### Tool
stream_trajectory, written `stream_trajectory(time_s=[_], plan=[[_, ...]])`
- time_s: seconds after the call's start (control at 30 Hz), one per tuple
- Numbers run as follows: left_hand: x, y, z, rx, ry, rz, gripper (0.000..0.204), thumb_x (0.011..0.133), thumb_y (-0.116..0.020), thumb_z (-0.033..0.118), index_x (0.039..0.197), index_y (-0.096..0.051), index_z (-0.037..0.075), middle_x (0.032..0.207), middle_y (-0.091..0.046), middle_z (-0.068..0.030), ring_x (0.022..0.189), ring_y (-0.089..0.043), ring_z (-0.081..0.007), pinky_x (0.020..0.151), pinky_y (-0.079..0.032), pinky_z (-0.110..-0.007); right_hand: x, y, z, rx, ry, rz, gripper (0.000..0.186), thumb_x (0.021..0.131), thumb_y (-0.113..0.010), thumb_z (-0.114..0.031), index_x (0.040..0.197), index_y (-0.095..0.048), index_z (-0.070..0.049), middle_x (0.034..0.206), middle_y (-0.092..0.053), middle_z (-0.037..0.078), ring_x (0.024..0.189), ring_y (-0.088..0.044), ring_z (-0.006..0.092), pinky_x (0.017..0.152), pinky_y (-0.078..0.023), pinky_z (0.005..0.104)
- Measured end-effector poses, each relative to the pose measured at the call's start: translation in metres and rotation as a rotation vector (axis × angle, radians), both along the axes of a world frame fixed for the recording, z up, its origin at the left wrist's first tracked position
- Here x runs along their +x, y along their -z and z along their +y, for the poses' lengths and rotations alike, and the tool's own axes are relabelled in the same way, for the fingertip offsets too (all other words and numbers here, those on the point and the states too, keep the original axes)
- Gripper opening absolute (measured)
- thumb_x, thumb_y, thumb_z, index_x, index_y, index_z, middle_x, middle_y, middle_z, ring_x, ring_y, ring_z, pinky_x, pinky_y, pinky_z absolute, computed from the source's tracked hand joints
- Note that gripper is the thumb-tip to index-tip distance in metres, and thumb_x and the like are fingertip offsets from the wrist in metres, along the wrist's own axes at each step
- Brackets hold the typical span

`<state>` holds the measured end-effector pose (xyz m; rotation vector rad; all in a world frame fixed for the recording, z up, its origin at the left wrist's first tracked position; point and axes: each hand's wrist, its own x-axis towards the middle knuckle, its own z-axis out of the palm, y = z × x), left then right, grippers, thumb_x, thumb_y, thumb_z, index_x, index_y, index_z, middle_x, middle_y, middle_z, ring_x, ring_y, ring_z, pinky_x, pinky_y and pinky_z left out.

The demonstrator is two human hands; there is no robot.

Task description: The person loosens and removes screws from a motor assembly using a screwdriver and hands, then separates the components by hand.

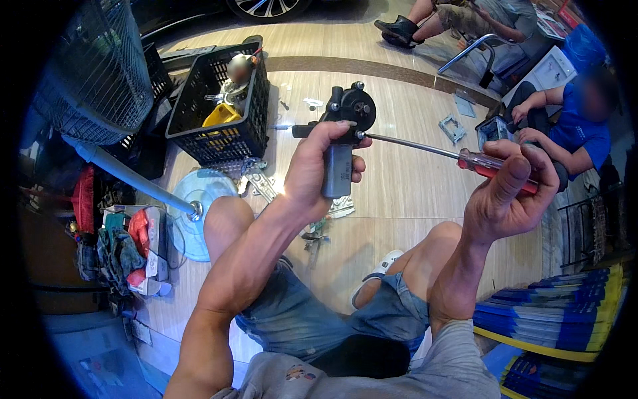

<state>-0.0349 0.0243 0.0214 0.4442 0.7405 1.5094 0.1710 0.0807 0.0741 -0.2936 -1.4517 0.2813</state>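
Observation:
My left hand [316,163] is wrapped round a small electric gear motor [339,169], with a silver can and a round black gear housing at its top. The thumb lies across the black housing. My right hand [508,193] is closed on a screwdriver [484,163] with a clear and red handle. Its long metal shaft points left, and the tip meets a screw at the lower right edge of the housing. Part of the motor is hidden behind my left fingers.
A black plastic crate [219,136] with parts and a yellow piece stands at the left, near a fan's round blue base [203,219]. Metal brackets [260,183] lie on the floor. A person in a blue shirt [588,126] works at the right; another sits at the far right.

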Motion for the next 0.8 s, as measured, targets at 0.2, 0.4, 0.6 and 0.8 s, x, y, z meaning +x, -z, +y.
stream_trajectory(time_s=[0.2, 0.4, 0.6, 0.8], plan=[[0.002, -0.002, 0.0, 0.022, 0.022, 0.007, 0.039, 0.091, -0.058, 0.035, 0.115, -0.057, 0.004, 0.098, -0.067, -0.0106, 0.068, -0.063, -0.0153, 0.059, -0.052, -0.028, 0.004, -0.001, 0.001, 0.002, -0.002, -0.011, 0.031, 0.095, -0.064, -0.018, 0.113, -0.047, 0.001, 0.082, -0.066, 0.015, 0.074, -0.064, 0.0157, 0.07, -0.054, 0.0255], [0.002, -0.002, 0.0, 0.019, 0.006, 0.033, 0.039, 0.091, -0.058, 0.034, 0.116, -0.055, 0.004, 0.097, -0.067, -0.011, 0.067, -0.063, -0.0152, 0.059, -0.052, -0.028, 0.0, -0.006, -0.001, -0.003, 0.033, -0.06, 0.034, 0.095, -0.064, -0.016, 0.119, -0.044, -0.001, 0.087, -0.067, 0.016, 0.076, -0.065, 0.0153, 0.072, -0.053, 0.0251], [-0.001, 0.001, 0.001, 0.006, 0.002, 0.022, 0.036, 0.091, -0.057, 0.032, 0.114, -0.056, 0.004, 0.098, -0.068, -0.0129, 0.066, -0.064, -0.0164, 0.058, -0.053, -0.029, 0.002, -0.01, -0.003, -0.015, 0.002, -0.192, 0.04, 0.091, -0.066, -0.007, 0.122, -0.041, -0.002, 0.092, -0.067, 0.018, 0.077, -0.066, 0.0177, 0.073, -0.055, 0.027], [0.0, 0.003, 0.001, -0.004, -0.019, 0.083, 0.035, 0.092, -0.057, 0.032, 0.112, -0.058, 0.004, 0.097, -0.068, -0.0116, 0.066, -0.063, -0.0155, 0.057, -0.053, -0.028, 0.003, -0.008, -0.007, 0.012, -0.202, -0.211, 0.04, 0.09, -0.065, -0.001, 0.121, -0.04, -0.002, 0.094, -0.065, 0.022, 0.077, -0.067, 0.0224, 0.068, -0.06, 0.0332]])
